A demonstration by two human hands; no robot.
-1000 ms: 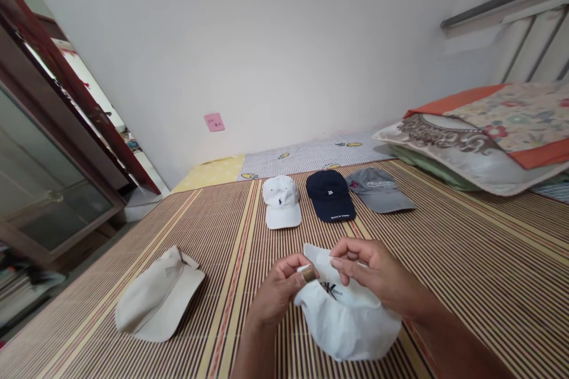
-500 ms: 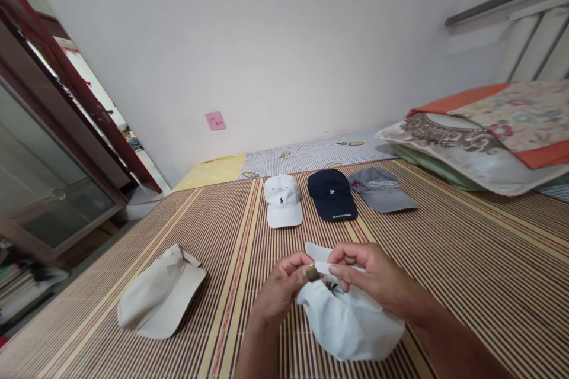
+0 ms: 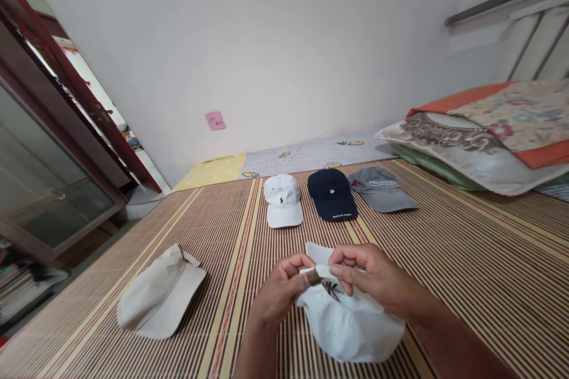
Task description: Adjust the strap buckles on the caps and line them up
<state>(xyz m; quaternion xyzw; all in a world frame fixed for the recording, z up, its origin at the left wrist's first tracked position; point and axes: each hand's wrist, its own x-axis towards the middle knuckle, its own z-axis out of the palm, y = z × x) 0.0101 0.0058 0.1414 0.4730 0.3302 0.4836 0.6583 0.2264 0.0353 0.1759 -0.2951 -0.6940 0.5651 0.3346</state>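
A white cap [image 3: 355,328] with a dark emblem lies on the striped mat, its back strap turned up toward me. My left hand [image 3: 287,284] pinches the strap beside a brass-coloured buckle [image 3: 313,276]. The fingers of my right hand [image 3: 371,275] are closed on the strap to the right of the buckle. Part of the brim shows beyond my fingers. Farther back stand a white cap with a small dark logo [image 3: 283,201], a navy cap [image 3: 332,194] and a grey cap [image 3: 384,189] in a row.
To the left, a beige cap [image 3: 162,293] lies on the striped mat [image 3: 231,243]. Pillows [image 3: 471,148] are piled at the right. A pink note [image 3: 216,120] is stuck to the wall behind. A glass-paned door [image 3: 53,189] stands at the far left.
The buckle has turned slightly and shifted a little downward, and more of the dark emblem shows between my hands. Both hands have kept nearly the same place.
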